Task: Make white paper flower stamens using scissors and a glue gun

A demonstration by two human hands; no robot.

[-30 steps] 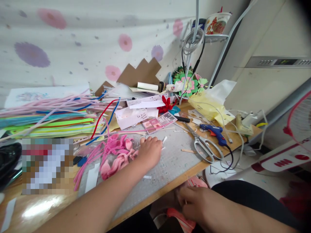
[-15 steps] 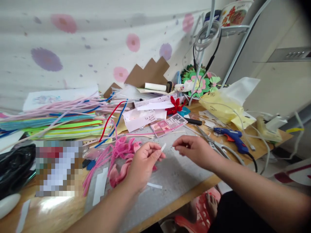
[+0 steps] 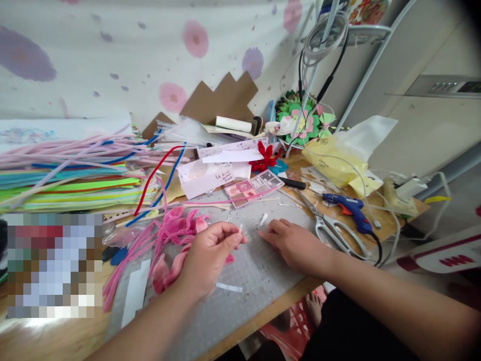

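My left hand (image 3: 210,253) hovers over the grey cutting mat (image 3: 259,271) and pinches a small white strip (image 3: 240,228) between thumb and fingertips. My right hand (image 3: 293,243) lies close to its right on the mat, fingers curled down near another small white scrap (image 3: 262,219); whether it holds anything is hidden. A heap of pink pipe cleaners and pink petal shapes (image 3: 176,238) sits just left of my left hand. A loose white strip (image 3: 229,287) lies on the mat below that hand.
Large scissors (image 3: 334,230) and a blue glue gun (image 3: 351,208) lie right of the mat. A pink palette (image 3: 251,188), a red paper flower (image 3: 265,159), stacked coloured sheets with pipe cleaners (image 3: 75,185) and a yellow bag (image 3: 334,160) crowd the desk.
My right hand came up from under the desk edge to the mat, then lowered beside the left. My left hand lifted off the mat holding the white strip.
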